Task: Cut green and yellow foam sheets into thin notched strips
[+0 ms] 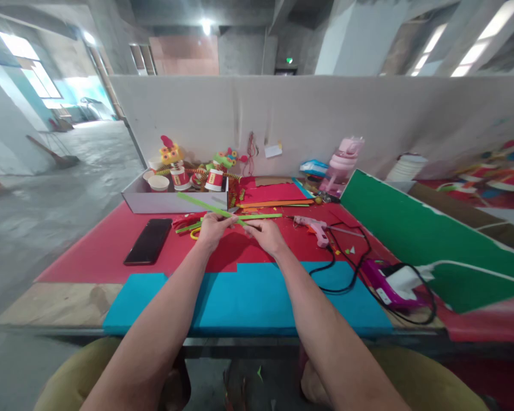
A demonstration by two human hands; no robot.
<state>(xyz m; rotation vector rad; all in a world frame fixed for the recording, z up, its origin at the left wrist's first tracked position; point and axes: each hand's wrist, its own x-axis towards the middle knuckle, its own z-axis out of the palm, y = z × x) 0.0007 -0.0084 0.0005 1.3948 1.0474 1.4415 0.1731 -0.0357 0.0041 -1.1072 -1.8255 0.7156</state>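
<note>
Two light green paper strips cross between my hands above the red table covering. My left hand point(216, 228) pinches the slanting green strip point(201, 202), which reaches up and to the left. My right hand point(263, 233) has its fingertips closed at the lower right end of the strips, where they overlap. The other green strip point(261, 216) points to the right. Just behind my left hand lie scissors with yellow handles point(195, 233), partly hidden, and more green strips. A pink glue gun point(314, 227) rests to the right of my right hand.
A white box point(175, 202) with paper cups and cup figures stands at the back left. A black phone point(148, 241) lies on the left. Right are a purple power strip point(394, 288) with cables and a green divider point(432, 245). Orange strips point(278, 203) lie behind.
</note>
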